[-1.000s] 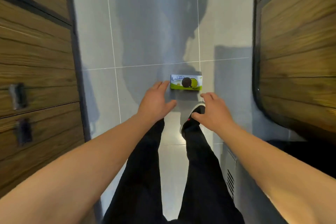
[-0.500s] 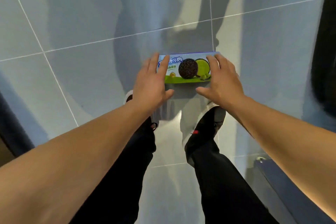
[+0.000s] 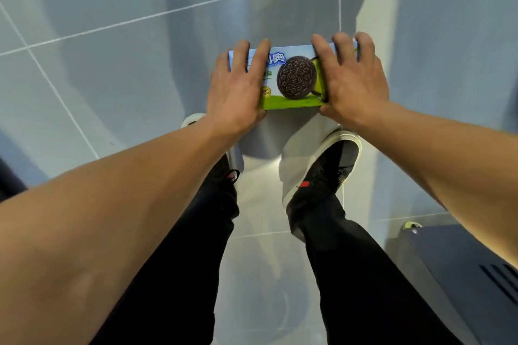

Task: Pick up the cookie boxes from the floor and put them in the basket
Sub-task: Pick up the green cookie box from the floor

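Observation:
A blue and green cookie box [image 3: 294, 80] with a dark sandwich cookie printed on it lies flat on the grey tiled floor, just beyond my feet. My left hand [image 3: 238, 89] grips its left end, fingers curled over the far edge and thumb under the near edge. Across from it, my right hand [image 3: 351, 81] grips the right end the same way. The two hands cover both ends of the box. No basket is in view.
My black shoes [image 3: 325, 173] and dark trouser legs stand right below the box. A dark grey object with vent slits [image 3: 462, 269] sits on the floor at the lower right. Pale floor tiles [image 3: 112, 64] stretch left and beyond the box.
My head has dropped closer to the floor, so the box looks larger. Both hands went from reaching toward the box to closing their fingers around its two ends.

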